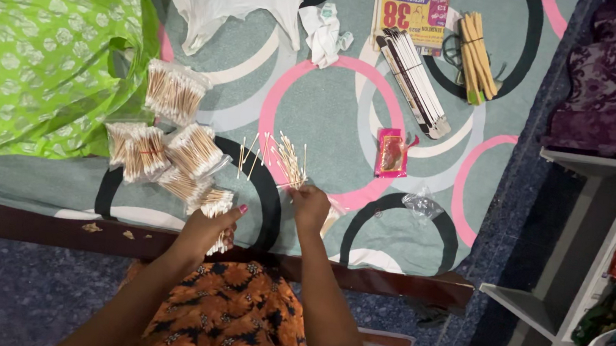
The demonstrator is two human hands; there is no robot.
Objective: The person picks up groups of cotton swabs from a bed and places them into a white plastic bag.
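Two hands sort cotton swabs on a patterned sheet.

The left hand [209, 224] closes its fingers around one small packet of cotton swabs [219, 208], at the near edge of a cluster of five clear swab packets [174, 144]. The right hand [310, 205] pinches into a loose pile of swabs [288, 162] just beside it, with about four single swabs [252, 156] lying apart to its left. One small red packet [391, 153] lies well to the right.
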